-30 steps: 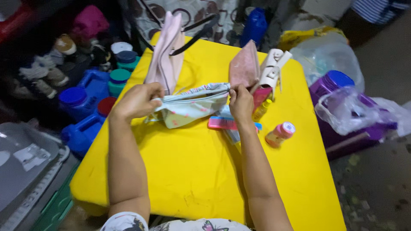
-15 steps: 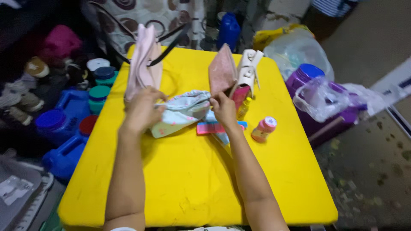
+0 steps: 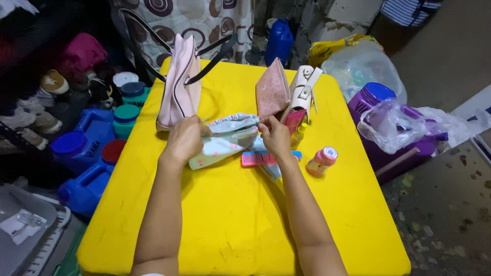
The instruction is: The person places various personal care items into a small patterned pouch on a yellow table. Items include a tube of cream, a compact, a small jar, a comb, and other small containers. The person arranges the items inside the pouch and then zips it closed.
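My left hand (image 3: pixel 185 139) and my right hand (image 3: pixel 274 137) grip the two ends of a pale blue patterned fabric pouch (image 3: pixel 225 140) on the yellow table (image 3: pixel 230 214). A pink comb (image 3: pixel 258 159) lies just under the pouch by my right hand. Right of that hand a small yellow bottle (image 3: pixel 297 136) and a pink bottle (image 3: pixel 321 161) lie on the table. Behind the pouch stand a pink handbag with black straps (image 3: pixel 181 84), a pink wallet (image 3: pixel 272 93) and a white bag (image 3: pixel 305 89).
Blue jugs (image 3: pixel 84 148) and teal-lidded jars (image 3: pixel 125 115) crowd the floor at the left, with shoes (image 3: pixel 48 84) behind. At the right stand a purple container (image 3: pixel 381 110) under clear plastic bags (image 3: pixel 394 122). A grey bin (image 3: pixel 23 225) sits lower left.
The view shifted and steadied. Both hands kept their grip on the pouch and drew slightly closer together, bunching its top edge.
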